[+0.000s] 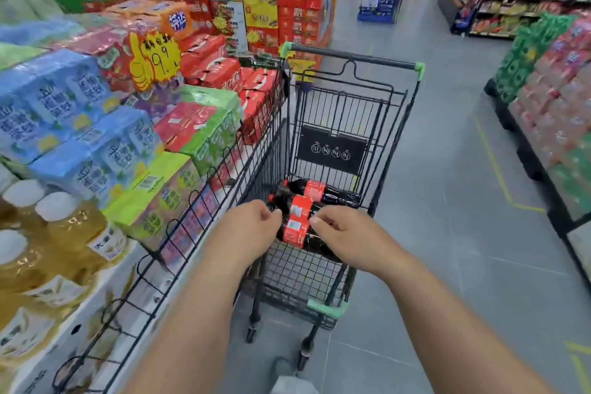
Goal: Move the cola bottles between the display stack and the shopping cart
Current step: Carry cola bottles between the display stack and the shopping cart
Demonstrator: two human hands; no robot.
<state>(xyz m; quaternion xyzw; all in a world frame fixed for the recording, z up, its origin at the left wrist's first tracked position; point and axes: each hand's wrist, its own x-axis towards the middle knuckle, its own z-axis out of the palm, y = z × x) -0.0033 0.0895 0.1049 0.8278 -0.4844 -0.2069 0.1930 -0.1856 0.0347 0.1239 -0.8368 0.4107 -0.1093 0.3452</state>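
Head view: left hand point(256, 228) and right hand point(343, 233) grip nearest cola bottle point(295, 231), flat in shopping cart point(351, 96), likely for stability.

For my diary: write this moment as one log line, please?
cola bottles: lying in shopping cart | left grip: at nearest bottle | right grip: on same bottle | hold: unclear

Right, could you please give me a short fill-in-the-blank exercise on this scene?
The shopping cart holds cola ____.
Their labels are ____.
The cart's corner bumpers are ____.
The display stack stands on the person's ____ side.
Answers: bottles; red; green; left.
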